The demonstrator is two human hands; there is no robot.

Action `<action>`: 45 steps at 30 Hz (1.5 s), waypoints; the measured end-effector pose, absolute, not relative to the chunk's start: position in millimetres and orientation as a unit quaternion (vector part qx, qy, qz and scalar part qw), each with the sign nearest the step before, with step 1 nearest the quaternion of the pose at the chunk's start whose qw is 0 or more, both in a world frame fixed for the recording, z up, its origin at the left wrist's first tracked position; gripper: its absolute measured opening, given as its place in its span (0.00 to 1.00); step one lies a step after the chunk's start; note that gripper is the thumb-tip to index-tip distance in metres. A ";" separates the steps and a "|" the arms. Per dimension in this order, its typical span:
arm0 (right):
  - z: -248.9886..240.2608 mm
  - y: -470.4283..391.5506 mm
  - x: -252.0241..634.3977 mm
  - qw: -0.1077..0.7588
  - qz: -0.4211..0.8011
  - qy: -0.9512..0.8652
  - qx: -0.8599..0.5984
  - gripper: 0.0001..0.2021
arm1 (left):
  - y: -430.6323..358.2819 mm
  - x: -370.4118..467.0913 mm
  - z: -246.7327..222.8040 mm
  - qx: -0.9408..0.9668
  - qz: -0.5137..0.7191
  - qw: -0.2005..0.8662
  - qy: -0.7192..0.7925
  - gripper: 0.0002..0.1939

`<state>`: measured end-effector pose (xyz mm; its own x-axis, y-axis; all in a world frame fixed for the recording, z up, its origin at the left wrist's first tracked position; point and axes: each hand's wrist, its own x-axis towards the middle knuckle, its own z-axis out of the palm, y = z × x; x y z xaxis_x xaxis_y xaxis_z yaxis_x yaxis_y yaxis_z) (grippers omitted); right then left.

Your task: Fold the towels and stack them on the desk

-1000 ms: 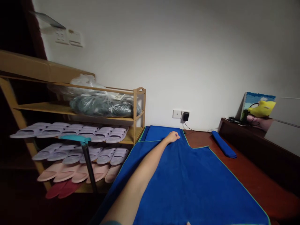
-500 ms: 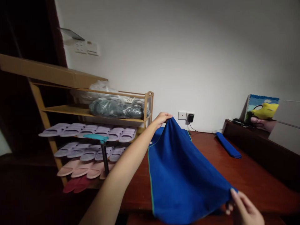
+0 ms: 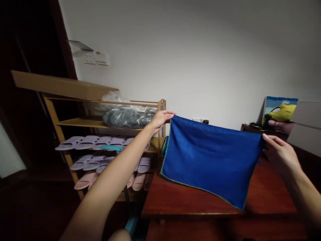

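Two hands hold a blue cloth (image 3: 210, 157) up above a red-brown table (image 3: 175, 197).
The left hand's (image 3: 162, 121) fingers pinch one upper corner, near the shoe rack (image 3: 162, 134); the right hand's (image 3: 282, 152) fingers grip the other. The cloth hangs between them, its green-edged lower side sloping down toward the right hand.

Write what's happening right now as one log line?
left hand: holds cloth corner | right hand: holds opposite corner | blue cloth: hangs over red-brown table
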<state>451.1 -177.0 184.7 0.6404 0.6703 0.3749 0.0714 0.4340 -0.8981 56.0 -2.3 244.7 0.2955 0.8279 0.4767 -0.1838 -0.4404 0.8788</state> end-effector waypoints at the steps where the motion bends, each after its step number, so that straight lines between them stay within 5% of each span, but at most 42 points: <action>1: 189.3 -175.8 453.0 0.753 0.209 -0.372 -0.501 0.17 | -6.1 52.1 246.9 0.663 0.535 0.463 0.245 0.16; 23: 216.2 -139.2 450.9 0.758 0.161 -0.437 -0.456 0.25 | 4.9 16.9 244.7 0.744 0.524 0.230 0.345 0.07; 37: 208.0 -137.6 472.0 0.570 -0.164 -0.517 -0.617 0.18 | -14.7 13.2 240.4 0.814 0.457 -0.168 0.316 0.06; 41: 205.2 -146.0 476.5 0.504 -0.219 -0.574 -0.607 0.15 | -19.9 7.7 234.8 0.793 0.509 -0.119 0.314 0.05; 45: 202.3 -151.8 472.1 0.630 -0.069 -0.600 -0.488 0.18 | -24.9 5.5 226.9 0.740 0.592 0.052 0.315 0.06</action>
